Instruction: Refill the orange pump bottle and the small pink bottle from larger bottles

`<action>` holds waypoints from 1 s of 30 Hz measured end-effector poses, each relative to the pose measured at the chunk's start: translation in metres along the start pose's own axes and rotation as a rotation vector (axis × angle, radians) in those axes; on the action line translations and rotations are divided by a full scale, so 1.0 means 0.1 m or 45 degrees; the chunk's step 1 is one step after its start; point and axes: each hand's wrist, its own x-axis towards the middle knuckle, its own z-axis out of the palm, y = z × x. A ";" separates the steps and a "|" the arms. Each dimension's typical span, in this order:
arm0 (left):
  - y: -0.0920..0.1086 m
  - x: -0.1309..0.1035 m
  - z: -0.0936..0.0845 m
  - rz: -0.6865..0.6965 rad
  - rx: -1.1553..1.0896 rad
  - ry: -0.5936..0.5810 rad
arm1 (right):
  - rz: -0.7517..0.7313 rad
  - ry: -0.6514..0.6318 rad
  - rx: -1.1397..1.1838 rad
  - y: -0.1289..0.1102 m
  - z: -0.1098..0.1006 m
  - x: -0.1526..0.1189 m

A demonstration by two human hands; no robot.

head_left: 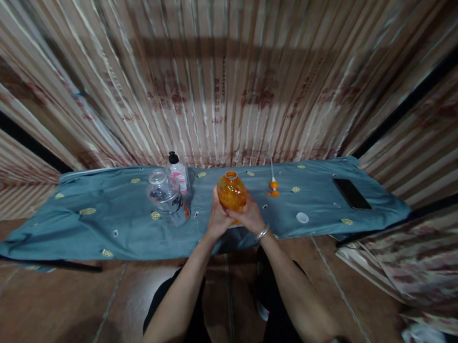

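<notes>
The left hand (217,217) and right hand (251,214) grip an upright, uncapped orange bottle (232,192). Left of the grip stand a clear jar (168,201) and a black-capped bottle (179,174); right of it lie an orange pump (274,186), a white disc (302,218) and, farthest, a phone (352,193).

Teal-clothed table (128,238): clear plastic container (169,203), nine o'clock; black-capped clear bottle (179,176), ten; orange pump (274,186), two; flat black phone (352,193), round white disc (302,218), three.

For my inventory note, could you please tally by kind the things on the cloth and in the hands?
Containers: 3 (orange bottle, clear jar, black-capped bottle)
Orange pump top: 1
Dark phone: 1
White disc: 1
Total: 6
</notes>
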 end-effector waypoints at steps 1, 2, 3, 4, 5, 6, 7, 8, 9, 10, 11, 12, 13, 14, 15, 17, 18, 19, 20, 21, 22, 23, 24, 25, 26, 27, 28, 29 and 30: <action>0.02 0.01 0.01 0.020 0.008 -0.007 | -0.005 -0.013 -0.001 -0.02 0.01 0.00; 0.03 0.01 0.02 0.031 0.015 -0.011 | -0.003 -0.028 -0.002 -0.03 0.01 0.00; 0.03 0.01 0.04 0.037 0.025 -0.012 | 0.001 -0.045 -0.001 -0.02 0.01 -0.01; 0.03 0.01 0.04 0.037 0.035 -0.008 | 0.006 -0.060 0.000 -0.01 0.00 -0.02; 0.02 0.01 0.05 0.034 0.043 -0.002 | 0.009 -0.069 0.001 0.01 -0.03 -0.03; 0.00 0.01 0.05 0.030 0.051 0.007 | 0.008 -0.067 0.002 0.04 -0.07 -0.04; -0.01 0.02 0.06 0.026 0.057 0.017 | 0.003 -0.049 0.003 0.08 -0.14 -0.04; -0.03 0.02 0.06 0.023 0.061 0.028 | -0.003 -0.011 0.003 0.13 -0.24 -0.04; -0.05 0.03 0.06 0.021 0.066 0.041 | -0.009 0.040 0.017 0.17 -0.37 -0.02; -0.08 0.04 0.06 0.018 0.072 0.054 | -0.015 0.096 0.043 0.22 -0.52 0.02; -0.10 0.04 0.06 0.015 0.079 0.066 | -0.016 0.170 0.071 0.26 -0.68 0.08; -0.12 0.05 0.06 0.011 0.088 0.075 | -0.004 0.259 0.074 0.30 -0.85 0.15; -0.13 0.06 0.06 0.007 0.095 0.082 | 0.031 0.358 0.044 0.34 -1.01 0.25; -0.15 0.06 0.06 0.004 0.103 0.087 | 0.087 0.450 -0.027 0.37 -1.16 0.35; -0.17 0.07 0.06 0.003 0.111 0.090 | 0.162 0.518 -0.141 0.40 -1.27 0.45; -0.21 0.07 0.05 0.008 0.129 0.095 | 0.359 0.533 -0.447 0.45 -1.40 0.64; -0.22 0.07 0.05 0.013 0.138 0.096 | 0.448 0.501 -0.593 0.47 -1.41 0.72; -0.24 0.06 0.05 0.020 0.148 0.093 | 0.526 0.444 -0.717 0.48 -1.38 0.79; -0.26 0.06 0.05 0.027 0.156 0.088 | 0.595 0.375 -0.812 0.50 -1.34 0.84; -0.27 0.05 0.04 0.035 0.165 0.081 | 0.660 0.317 -0.878 0.51 -1.28 0.89; -0.29 0.05 0.04 0.043 0.173 0.074 | 0.717 0.277 -0.913 0.52 -1.21 0.92; -0.31 0.05 0.04 0.052 0.182 0.067 | 0.788 0.268 -0.922 0.53 -1.16 0.95; -0.33 0.04 0.04 0.061 0.190 0.063 | 0.814 0.264 -0.914 0.54 -1.11 0.97; -0.35 0.04 0.03 0.071 0.196 0.061 | 0.834 0.265 -0.901 0.55 -1.07 0.99; -0.37 0.04 0.03 0.078 0.201 0.061 | 0.850 0.268 -0.881 0.56 -1.05 1.00; -0.39 0.04 0.03 0.083 0.206 0.060 | 0.856 0.272 -0.854 0.56 -1.05 1.01; -0.41 0.04 0.03 0.086 0.210 0.058 | 0.858 0.277 -0.823 0.56 -1.05 1.01; -0.43 0.04 0.03 0.090 0.213 0.054 | 0.856 0.284 -0.783 0.56 -1.06 1.00; -0.45 0.04 0.03 0.094 0.214 0.052 | 0.846 0.288 -0.733 0.54 -1.08 0.98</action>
